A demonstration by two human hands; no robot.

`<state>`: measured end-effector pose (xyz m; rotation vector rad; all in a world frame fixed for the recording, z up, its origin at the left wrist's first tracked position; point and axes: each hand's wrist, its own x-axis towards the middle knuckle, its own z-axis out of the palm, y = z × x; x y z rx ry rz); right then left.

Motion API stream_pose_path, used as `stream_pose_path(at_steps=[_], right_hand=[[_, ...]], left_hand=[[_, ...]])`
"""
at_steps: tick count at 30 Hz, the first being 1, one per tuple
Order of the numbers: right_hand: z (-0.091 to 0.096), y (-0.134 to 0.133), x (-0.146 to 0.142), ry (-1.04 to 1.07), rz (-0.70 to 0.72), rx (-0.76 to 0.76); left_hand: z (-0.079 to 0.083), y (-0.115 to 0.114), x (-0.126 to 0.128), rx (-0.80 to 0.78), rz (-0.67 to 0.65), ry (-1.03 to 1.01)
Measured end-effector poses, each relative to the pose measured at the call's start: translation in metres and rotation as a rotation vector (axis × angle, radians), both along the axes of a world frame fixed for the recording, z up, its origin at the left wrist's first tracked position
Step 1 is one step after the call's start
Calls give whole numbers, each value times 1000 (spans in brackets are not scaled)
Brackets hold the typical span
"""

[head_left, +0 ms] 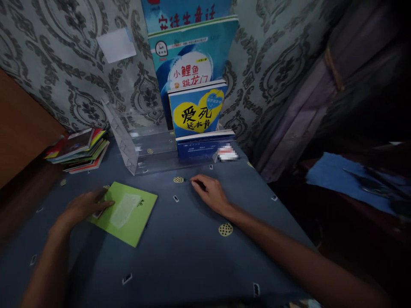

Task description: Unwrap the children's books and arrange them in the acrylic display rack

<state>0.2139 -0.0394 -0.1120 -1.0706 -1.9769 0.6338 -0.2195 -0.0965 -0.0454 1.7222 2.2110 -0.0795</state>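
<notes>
Left hand [84, 208] flat on a corner of the green booklet [130, 216], lower left of centre. Right hand [210, 194] curled on the tablecloth [180, 256], centre; grip unclear. Risk: booklet skids under the one-corner press, or dragged cloth tips the propped books [196, 113].

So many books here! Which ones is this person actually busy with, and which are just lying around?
In hand: green booklet touched by the left hand; clear display stand holding upright books, near the right hand.
Lying about: stack of books at left; white note on wall; curtain.
</notes>
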Motion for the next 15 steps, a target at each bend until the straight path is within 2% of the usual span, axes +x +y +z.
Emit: stream_pose_path(at_steps=[7,15], right_hand=[[-1,1,0,47,9,18],[-2,1,1,44,20,43]], left_hand=[[3,-10,51,50,-116,-205],[-14,-12,112,19,-98,-507]])
